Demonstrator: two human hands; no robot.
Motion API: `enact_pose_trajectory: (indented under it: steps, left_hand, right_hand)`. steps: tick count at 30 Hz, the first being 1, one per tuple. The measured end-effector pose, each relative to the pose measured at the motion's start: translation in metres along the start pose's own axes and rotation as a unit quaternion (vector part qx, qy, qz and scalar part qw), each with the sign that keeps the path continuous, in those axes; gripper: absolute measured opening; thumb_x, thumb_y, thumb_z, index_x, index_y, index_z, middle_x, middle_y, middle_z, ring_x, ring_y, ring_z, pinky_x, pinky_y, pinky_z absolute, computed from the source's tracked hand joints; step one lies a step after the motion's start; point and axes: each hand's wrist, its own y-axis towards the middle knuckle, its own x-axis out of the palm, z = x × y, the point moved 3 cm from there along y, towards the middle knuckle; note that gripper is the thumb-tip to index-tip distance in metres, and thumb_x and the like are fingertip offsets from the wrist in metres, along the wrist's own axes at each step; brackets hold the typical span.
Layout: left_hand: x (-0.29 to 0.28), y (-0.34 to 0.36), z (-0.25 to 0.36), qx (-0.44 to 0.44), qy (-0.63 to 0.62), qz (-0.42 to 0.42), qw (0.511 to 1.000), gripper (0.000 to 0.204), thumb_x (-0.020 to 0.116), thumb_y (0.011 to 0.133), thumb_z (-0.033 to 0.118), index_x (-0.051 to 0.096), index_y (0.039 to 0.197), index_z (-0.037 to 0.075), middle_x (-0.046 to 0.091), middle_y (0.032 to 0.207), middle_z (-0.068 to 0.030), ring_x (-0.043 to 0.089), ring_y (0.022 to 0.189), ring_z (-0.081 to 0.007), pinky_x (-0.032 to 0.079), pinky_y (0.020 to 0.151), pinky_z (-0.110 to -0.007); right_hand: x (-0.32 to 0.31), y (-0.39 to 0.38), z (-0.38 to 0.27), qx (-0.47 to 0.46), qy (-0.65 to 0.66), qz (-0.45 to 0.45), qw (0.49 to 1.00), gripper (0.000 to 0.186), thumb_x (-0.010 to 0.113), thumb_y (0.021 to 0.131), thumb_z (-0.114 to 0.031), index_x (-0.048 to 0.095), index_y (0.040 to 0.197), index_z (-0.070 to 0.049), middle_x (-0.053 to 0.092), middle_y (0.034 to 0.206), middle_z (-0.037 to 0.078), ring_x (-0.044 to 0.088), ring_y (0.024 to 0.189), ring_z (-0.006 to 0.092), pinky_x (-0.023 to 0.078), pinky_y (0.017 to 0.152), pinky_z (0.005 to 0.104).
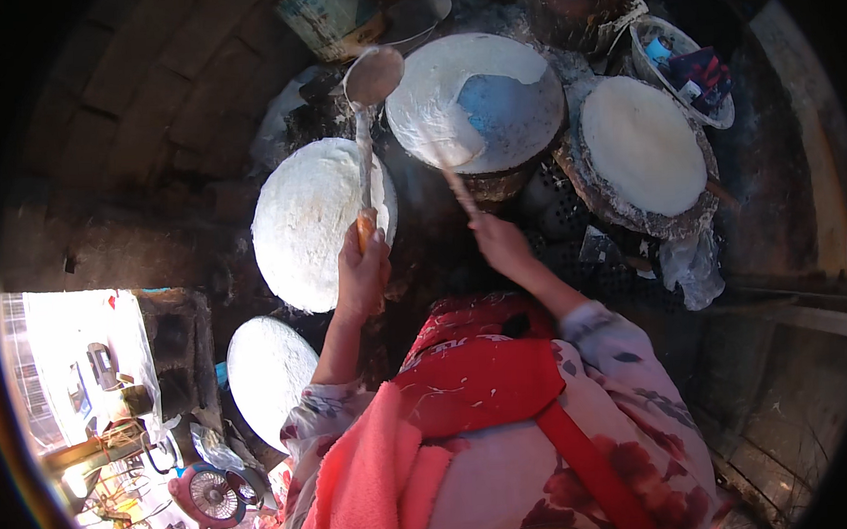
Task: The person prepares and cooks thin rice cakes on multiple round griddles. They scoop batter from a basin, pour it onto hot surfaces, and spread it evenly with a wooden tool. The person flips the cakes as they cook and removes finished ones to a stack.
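Observation:
My left hand (363, 271) is closed around the orange-brown handle of a ladle (374, 76). The ladle's round bowl is raised near the left rim of a round griddle (504, 112). White batter (422, 92) coats much of that griddle, leaving a dark bluish patch bare. In my right hand (502, 243) is a thin wooden stick (460, 193), blurred by motion. Its far end reaches the batter at the griddle's near edge, and the tip's shape is smeared. Beneath my left hand and the ladle handle lies a large white-coated round surface (301, 222).
Right of the griddle, a pale disc (643, 145) lies on a round board. Behind it stands a white basin (721, 114) with cloths. A bucket (326, 21) is at the far left, a dark pot (578, 7) at the back. Another white round (273, 377) and a fan (212, 496) are lower left.

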Motion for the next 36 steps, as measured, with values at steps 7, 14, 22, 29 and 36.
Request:
enact_pose_trajectory:
  steps: [7, 14, 22, 29, 36]
  left_hand:
    - [-0.027, -0.004, 0.004, 0.006, 0.04, 0.005, 0.999, 0.033, 0.043, 0.096, 0.018, 0.044, 0.126, 0.005, 0.04, 0.061, 0.0039, 0.034, 0.042, -0.004, 0.029, 0.038, -0.02]
    - [-0.014, -0.012, 0.003, 0.039, 0.119, -0.007, 0.992, 0.031, 0.046, 0.094, 0.021, 0.047, 0.118, 0.002, 0.046, 0.058, -0.0002, 0.042, 0.042, -0.0076, 0.035, 0.039, -0.022]
    - [0.002, -0.008, 0.008, 0.026, 0.146, -0.008, 0.989, 0.028, 0.045, 0.095, 0.023, 0.049, 0.115, 0.004, 0.045, 0.058, 0.0004, 0.04, 0.042, -0.0066, 0.033, 0.04, -0.021]
    - [0.018, -0.002, 0.011, -0.011, 0.14, 0.0, 0.99, 0.027, 0.042, 0.096, 0.024, 0.05, 0.114, 0.004, 0.044, 0.058, 0.0012, 0.04, 0.042, -0.0065, 0.033, 0.039, -0.021]
    - [0.031, 0.003, 0.007, -0.013, 0.147, 0.018, 0.989, 0.026, 0.042, 0.096, 0.025, 0.051, 0.108, 0.004, 0.046, 0.059, -0.0006, 0.042, 0.041, -0.0078, 0.034, 0.038, -0.022]
  right_hand:
    - [0.021, 0.002, 0.031, 0.068, 0.001, 0.054, 0.996, 0.026, 0.045, 0.092, -0.027, 0.055, 0.09, -0.004, 0.06, 0.071, 0.021, 0.058, 0.071, 0.0425, 0.045, 0.062, 0.0499]
    - [0.025, -0.016, -0.001, -0.006, -0.116, 0.043, 0.992, 0.026, 0.044, 0.091, -0.028, 0.052, 0.085, -0.004, 0.061, 0.07, 0.021, 0.059, 0.068, 0.0414, 0.045, 0.061, 0.0532]
    - [-0.038, -0.022, 0.049, 0.095, -0.07, 0.077, 0.99, 0.031, 0.039, 0.092, -0.03, 0.055, 0.084, -0.004, 0.062, 0.077, 0.022, 0.06, 0.075, 0.0422, 0.045, 0.067, 0.0529]
    - [-0.061, -0.02, 0.085, 0.086, -0.121, 0.061, 0.987, 0.032, 0.04, 0.092, -0.031, 0.056, 0.085, -0.005, 0.062, 0.076, 0.022, 0.06, 0.073, 0.0423, 0.045, 0.067, 0.0535]
    - [-0.073, -0.032, 0.054, 0.018, -0.165, -0.039, 0.985, 0.031, 0.039, 0.092, -0.032, 0.055, 0.088, -0.005, 0.062, 0.078, 0.02, 0.059, 0.075, 0.0426, 0.045, 0.069, 0.0524]
